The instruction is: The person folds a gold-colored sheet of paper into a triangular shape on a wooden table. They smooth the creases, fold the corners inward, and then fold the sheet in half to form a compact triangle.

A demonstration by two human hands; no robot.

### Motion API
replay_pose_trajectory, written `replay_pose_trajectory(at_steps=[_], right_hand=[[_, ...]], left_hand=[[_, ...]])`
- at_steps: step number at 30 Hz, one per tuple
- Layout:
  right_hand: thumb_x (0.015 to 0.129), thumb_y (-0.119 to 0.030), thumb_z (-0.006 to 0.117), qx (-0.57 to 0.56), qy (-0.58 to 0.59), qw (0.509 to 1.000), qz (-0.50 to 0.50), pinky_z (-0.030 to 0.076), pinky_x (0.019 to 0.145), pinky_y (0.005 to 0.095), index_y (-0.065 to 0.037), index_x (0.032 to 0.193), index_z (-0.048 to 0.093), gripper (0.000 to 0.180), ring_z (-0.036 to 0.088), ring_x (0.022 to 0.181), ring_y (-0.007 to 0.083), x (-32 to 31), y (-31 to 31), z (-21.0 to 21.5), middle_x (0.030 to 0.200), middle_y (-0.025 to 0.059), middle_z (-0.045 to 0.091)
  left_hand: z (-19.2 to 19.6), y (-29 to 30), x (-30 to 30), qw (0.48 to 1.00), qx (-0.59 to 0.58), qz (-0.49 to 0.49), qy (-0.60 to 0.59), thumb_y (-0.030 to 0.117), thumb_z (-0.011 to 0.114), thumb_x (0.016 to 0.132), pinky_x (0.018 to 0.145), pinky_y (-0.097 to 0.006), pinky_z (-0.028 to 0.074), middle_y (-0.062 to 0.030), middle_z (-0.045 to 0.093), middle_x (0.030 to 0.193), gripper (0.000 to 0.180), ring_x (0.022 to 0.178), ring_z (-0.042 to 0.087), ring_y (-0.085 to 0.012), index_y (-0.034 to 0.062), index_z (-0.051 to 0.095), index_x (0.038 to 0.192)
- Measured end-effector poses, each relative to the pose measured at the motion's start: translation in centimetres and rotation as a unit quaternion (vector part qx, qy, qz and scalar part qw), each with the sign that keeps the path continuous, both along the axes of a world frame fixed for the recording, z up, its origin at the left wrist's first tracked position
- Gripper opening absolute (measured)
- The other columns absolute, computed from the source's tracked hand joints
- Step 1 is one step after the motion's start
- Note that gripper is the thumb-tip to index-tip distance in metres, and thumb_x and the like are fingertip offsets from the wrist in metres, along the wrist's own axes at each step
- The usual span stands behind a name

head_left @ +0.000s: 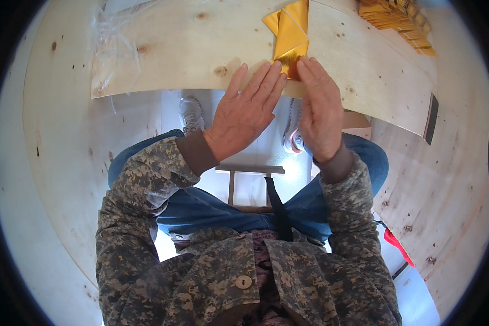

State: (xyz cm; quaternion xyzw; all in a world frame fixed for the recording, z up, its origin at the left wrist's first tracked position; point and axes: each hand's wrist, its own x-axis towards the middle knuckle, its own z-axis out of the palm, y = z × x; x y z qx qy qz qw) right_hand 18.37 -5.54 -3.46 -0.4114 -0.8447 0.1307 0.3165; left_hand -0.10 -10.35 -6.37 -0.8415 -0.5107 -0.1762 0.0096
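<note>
A folded sheet of shiny gold paper (pixel 292 33) lies near the front edge of the wooden board, with crossing fold lines and a corner sticking out on its left. My left hand (pixel 245 111) is open, its fingers stretched out and their tips at the paper's lower left edge. Along the paper's lower right side rests my right hand (pixel 321 106), also open, with the fingers straight and close together. Between the two hands the near end of the paper shows, partly covered by fingertips. Neither hand grips anything that I can see.
Gold fringed paper pieces (pixel 399 22) are piled at the far right of the board (pixel 185 60). Clear plastic film (pixel 114 46) lies at its left. A black strip (pixel 431 119) marks the right corner. Wooden panels flank me, and a red item (pixel 398 245) sits low on the right.
</note>
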Motion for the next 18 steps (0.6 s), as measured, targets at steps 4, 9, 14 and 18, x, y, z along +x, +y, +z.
replay_pose_trajectory(at_steps=[4,9,14,18], right_hand=[[0.084,0.006,0.056,0.010,-0.091,0.996,0.005,0.033,0.117,0.0482,0.003,0.139,0.054,0.056,0.044,0.141,0.0356,-0.5,-1.5,-0.8,0.146,0.0205,0.052],[0.087,-0.007,0.058,-0.004,-0.140,0.990,-0.012,0.023,0.121,0.0499,0.001,0.146,0.048,0.060,0.035,0.147,0.0346,-0.5,-2.2,-1.5,0.154,0.0188,0.044],[0.084,-0.012,0.063,-0.011,-0.177,0.983,-0.051,0.020,0.121,0.0541,-0.004,0.146,0.050,0.064,0.031,0.149,0.0331,-0.7,-2.7,-1.6,0.155,0.0129,0.044],[0.080,-0.010,0.065,0.004,-0.209,0.975,-0.068,0.019,0.120,0.0556,-0.007,0.144,0.052,0.065,0.032,0.148,0.0328,-0.9,-2.7,-1.8,0.154,0.0093,0.046]], left_hand=[[0.0,0.0,0.0,1.000,-0.002,0.002,0.001,0.024,0.073,0.078,0.117,-0.052,0.027,-0.0173,0.044,0.154,0.074,0.144,0.040,-0.0283,-0.0001,0.049,0.144],[-0.1,-0.1,0.0,1.000,0.011,0.005,0.000,0.023,0.072,0.078,0.118,-0.052,0.026,-0.0175,0.044,0.153,0.073,0.144,0.040,-0.0281,-0.0004,0.049,0.144],[-0.3,-0.1,0.2,1.000,0.006,0.012,0.021,0.024,0.071,0.079,0.118,-0.051,0.026,-0.0178,0.044,0.153,0.073,0.143,0.040,-0.0290,-0.0002,0.048,0.144],[-0.2,0.0,0.6,1.000,0.004,0.021,0.014,0.025,0.071,0.080,0.118,-0.051,0.027,-0.0184,0.044,0.153,0.072,0.143,0.041,-0.0290,-0.0003,0.048,0.144]])
